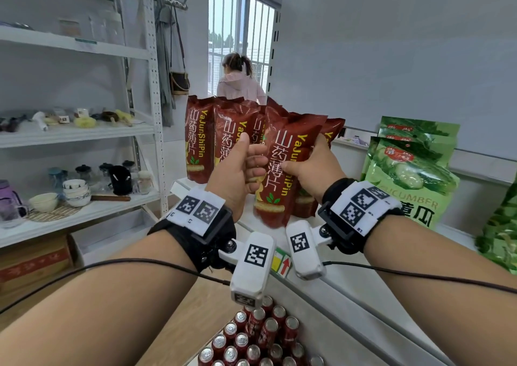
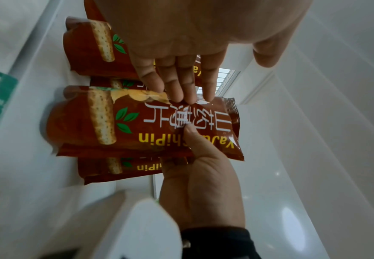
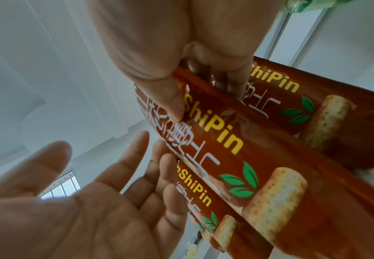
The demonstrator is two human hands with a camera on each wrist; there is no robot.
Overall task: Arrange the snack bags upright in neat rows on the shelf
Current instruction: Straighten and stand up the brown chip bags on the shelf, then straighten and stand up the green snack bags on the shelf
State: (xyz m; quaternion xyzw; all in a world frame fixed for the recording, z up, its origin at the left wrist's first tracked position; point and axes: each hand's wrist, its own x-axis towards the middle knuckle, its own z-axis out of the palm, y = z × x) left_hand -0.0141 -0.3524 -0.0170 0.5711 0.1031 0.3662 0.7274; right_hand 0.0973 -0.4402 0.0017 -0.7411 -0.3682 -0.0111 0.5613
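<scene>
Several red-brown snack bags [image 1: 200, 144] stand upright in a cluster on the white shelf [image 1: 335, 290]. My right hand [image 1: 313, 167] grips the front snack bag [image 1: 275, 169], thumb on its printed face and fingers behind it. In the right wrist view the thumb of my right hand [image 3: 155, 61] presses that bag [image 3: 236, 157]. My left hand [image 1: 246, 161] is open, its straight fingers touching the bag's left edge with the thumb raised. In the left wrist view my left hand's fingertips [image 2: 185, 94] meet the bag [image 2: 106, 122] while my right hand [image 2: 199, 175] holds it from the other side.
Green cucumber snack bags [image 1: 411, 175] lean at the shelf's right. Red drink cans [image 1: 251, 337] fill the level below. A white rack [image 1: 84, 133] with crockery stands to the left, with a cardboard box [image 1: 33, 265] under it. A person [image 1: 237, 83] stands by the far window.
</scene>
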